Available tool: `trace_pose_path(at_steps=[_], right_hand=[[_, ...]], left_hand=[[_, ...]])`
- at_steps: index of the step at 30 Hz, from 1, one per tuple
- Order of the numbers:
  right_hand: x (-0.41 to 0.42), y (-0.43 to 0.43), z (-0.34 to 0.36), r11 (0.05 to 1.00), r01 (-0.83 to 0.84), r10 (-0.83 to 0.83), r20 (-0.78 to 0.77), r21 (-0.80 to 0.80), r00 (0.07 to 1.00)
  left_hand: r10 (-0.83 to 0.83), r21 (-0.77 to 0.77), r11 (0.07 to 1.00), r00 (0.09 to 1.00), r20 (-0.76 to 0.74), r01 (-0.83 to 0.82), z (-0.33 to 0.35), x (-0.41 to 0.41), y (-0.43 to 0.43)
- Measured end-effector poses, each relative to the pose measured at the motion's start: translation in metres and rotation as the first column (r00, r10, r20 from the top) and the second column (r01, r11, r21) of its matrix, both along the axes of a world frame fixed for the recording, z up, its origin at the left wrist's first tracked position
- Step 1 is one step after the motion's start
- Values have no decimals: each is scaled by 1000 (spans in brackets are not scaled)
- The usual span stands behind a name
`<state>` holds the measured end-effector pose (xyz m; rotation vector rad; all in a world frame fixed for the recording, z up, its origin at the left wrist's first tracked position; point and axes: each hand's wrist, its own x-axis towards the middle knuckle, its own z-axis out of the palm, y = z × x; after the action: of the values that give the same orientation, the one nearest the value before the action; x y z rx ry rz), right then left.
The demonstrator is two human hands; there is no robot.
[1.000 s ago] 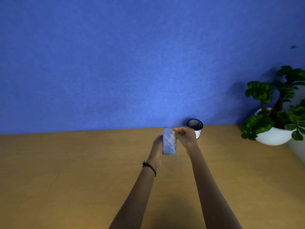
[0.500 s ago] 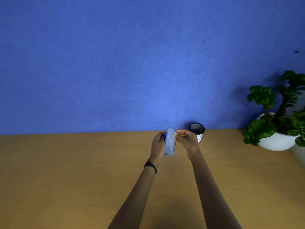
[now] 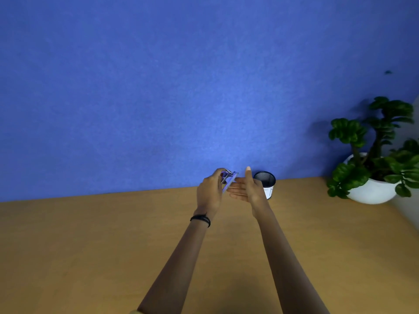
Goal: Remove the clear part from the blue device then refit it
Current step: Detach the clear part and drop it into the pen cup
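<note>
I hold a blue phone (image 3: 229, 180) in a clear case, tilted edge-on above the far side of the wooden table (image 3: 90, 245). My left hand (image 3: 209, 192) grips it from the left, fingers curled over its top edge. A small metal piece shows at the phone's upper end. My right hand (image 3: 248, 188) is beside it on the right, fingers stretched flat and touching the phone's underside. I cannot tell whether the clear case is seated or lifted off.
A black mesh cup (image 3: 266, 183) stands just behind my right hand, against the blue wall (image 3: 181, 87). A green plant in a white pot (image 3: 371, 189) sits at the table's far right corner.
The phone has turned from facing me to edge-on and tilted. My right hand let go of its top corner and opened flat against it.
</note>
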<state>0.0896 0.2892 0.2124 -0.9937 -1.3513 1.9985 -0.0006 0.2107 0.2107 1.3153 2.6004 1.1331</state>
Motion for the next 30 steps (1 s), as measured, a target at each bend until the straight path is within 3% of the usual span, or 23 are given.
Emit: trace_pose_path(at_steps=[7,14,24,30], right_hand=[[4,-4,-8,996,62,-60,-35,70,998],[5,-7,-13,994,102,-101,-60,24,993],[7,-2,-14,994,107,-109,-91,-20,990],[6,10,-12,988,22,-37,-90,-152,995]], left_hand=[[-86,-108,992,972,-219,63,0,5,1],[-132,-209,975,943,-306,69,-1,9,-2],[-153,-175,981,902,-405,88,9,5,-3],[-281,-158,960,778,-562,233,6,-3,-3]])
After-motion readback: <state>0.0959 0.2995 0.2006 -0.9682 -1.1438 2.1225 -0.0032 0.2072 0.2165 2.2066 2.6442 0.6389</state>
